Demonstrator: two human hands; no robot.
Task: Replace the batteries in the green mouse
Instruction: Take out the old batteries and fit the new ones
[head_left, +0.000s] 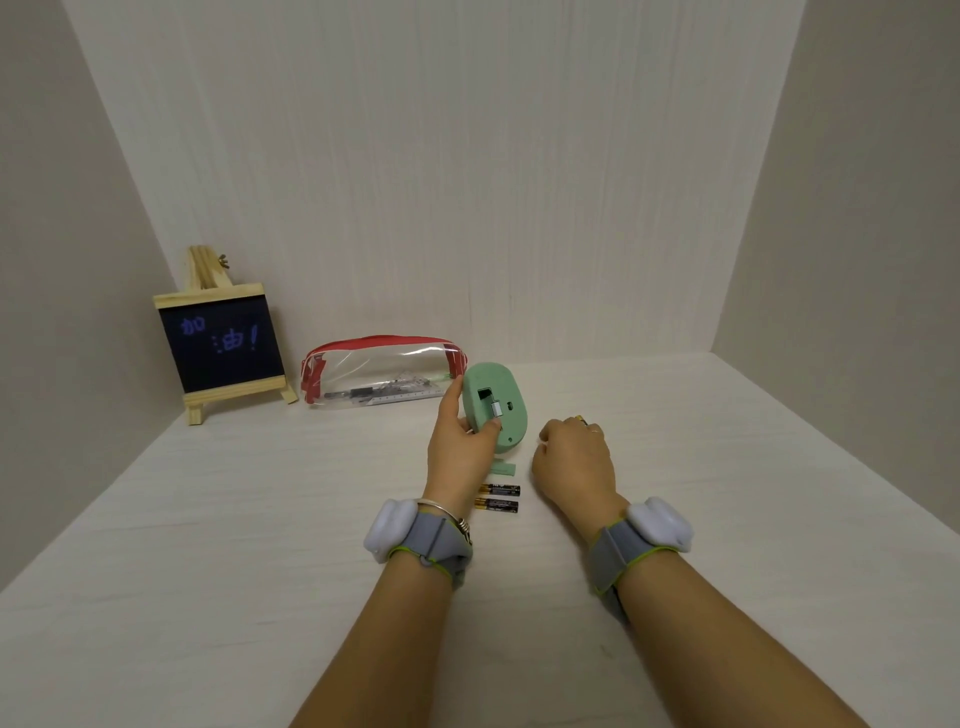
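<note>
On the pale wood-grain table, boxed in by light walls at the back and both sides, items run largest to smallest as follows. Clear pencil case with red trim lies against the back wall, a ruler and pens visible inside. Left of it, small wooden easel chalkboard stands upright with blue writing on it.

Left hand holds the green mouse tipped up on edge, underside facing the camera, just right of the pencil case. Thumb pressed on the lower underside, fingers wrapped round the far left edge. Battery compartment is open; a small silver part sits in the opening. Can't tell whether a cell is inside.

Right hand rests on the table just right of the mouse, not touching it, fingers curled closed. A gold-tipped end pokes out past the knuckles, looks like a battery; most of it is hidden.

Green battery cover lies flat on the table just below the mouse, between the hands. Near it, toward the camera, two black-and-gold batteries lie parallel, side by side, beside the left wrist.

Both wrists carry grey straps with white pods; left wrist also has a thin bangle.
</note>
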